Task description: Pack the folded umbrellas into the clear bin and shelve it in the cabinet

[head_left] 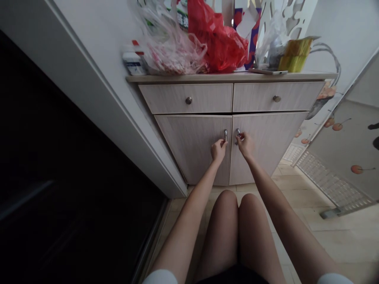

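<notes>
A: What's your L hand point(219, 150) got?

B: Your L hand's pinching the lower end of the L handle point(225, 133), thumb + fingertips closed on it. It's shiny metal, fixed to the L door point(189, 146) near its inner edge.

A: And your R hand point(246, 146)?

B: Similar grip: fingertips closed on the R handle point(238, 131), which is on the R door point(269, 136), approx. level w/ the other. A bit of metal pokes out just below your fingers.

A: Are the doors ajar?

B: Can't tell for sure. There's a dark gap along their tops, under the L drawer point(166, 96) & R drawer point(251, 96), and a thin line where the doors meet.

A: What's up on the cabinet top point(177, 79)?

B: L to R, you've got a white bottle point(134, 64), a clear plastic bag point(174, 53) w/ pinkish stuff in it, a red plastic bag point(219, 43) & a yellow pkg point(296, 55). Flat thin thing point(271, 71) lies by the front edge; poss. a phone, can't tell.

A: And round you?

B: Your knees point(226, 201) are together, between your outstretched arms, above a pale floor point(319, 228). Cherry-print screen point(340, 146) to your R, dark panel point(74, 165) to your L.
</notes>
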Demonstrator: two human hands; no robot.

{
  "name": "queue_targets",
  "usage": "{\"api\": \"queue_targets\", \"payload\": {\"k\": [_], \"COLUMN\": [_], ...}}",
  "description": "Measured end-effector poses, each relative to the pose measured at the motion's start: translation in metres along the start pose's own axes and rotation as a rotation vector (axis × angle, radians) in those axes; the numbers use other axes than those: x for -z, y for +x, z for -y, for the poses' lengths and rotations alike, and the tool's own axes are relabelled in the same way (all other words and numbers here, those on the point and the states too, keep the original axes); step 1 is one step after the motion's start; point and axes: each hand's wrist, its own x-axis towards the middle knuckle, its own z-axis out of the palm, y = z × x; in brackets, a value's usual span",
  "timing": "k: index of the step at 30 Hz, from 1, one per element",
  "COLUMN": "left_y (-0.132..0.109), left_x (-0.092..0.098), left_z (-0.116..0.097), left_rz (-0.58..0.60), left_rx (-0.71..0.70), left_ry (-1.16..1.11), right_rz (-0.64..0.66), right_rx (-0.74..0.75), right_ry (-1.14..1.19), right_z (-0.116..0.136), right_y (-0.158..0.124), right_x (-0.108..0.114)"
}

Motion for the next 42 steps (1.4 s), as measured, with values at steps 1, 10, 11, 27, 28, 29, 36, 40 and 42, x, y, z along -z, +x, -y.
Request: {"api": "queue_targets", "payload": {"k": [1, 10, 11, 27, 28, 29, 36, 40, 42], "left_y": [0.003, 0.019, 0.020, 0.031, 0.032, 0.033, 0.029, 0.005, -0.013], "left_x": [-0.001, -0.006, -0.006, -0.013, -0.012, -0.012, -0.010, 0.005, 0.017], "left_z": [0.001, 0.001, 0.001, 0.003, 0.003, 0.003, 0.001, 0.001, 0.003], "left_rz": [0.007, 0.053, 0.056, 0.061, 0.068, 0.076, 0.082, 0.020, 0.060], "left_rx": [-0.002, -0.004, -0.011, 0.003, 0.016, 0.032, 0.096, 0.236, 0.327], "left_ry": [0.008, 0.072, 0.080, 0.048, 0.038, 0.026, -0.206, -0.387, -0.479], "right_rz": [0.004, 0.051, 0.059, 0.054, 0.049, 0.045, 0.078, 0.077, 0.053], "right_rx": [-0.005, -0.022, -0.022, -0.029, -0.033, -0.037, -0.036, -0.003, -0.013], "right_ry": [0.006, 0.026, 0.028, 0.038, 0.041, 0.043, 0.081, 0.208, 0.283], "right_z": [-0.001, -0.003, -0.003, -0.007, -0.007, -0.007, -0.002, 0.002, 0.003], "right_y": [0.002, 0.018, 0.020, 0.027, 0.027, 0.026, 0.023, 0.011, 0.000], "right_x": [-0.002, -0.013, -0.014, -0.022, -0.022, -0.022, -0.014, 0.002, 0.014]}}
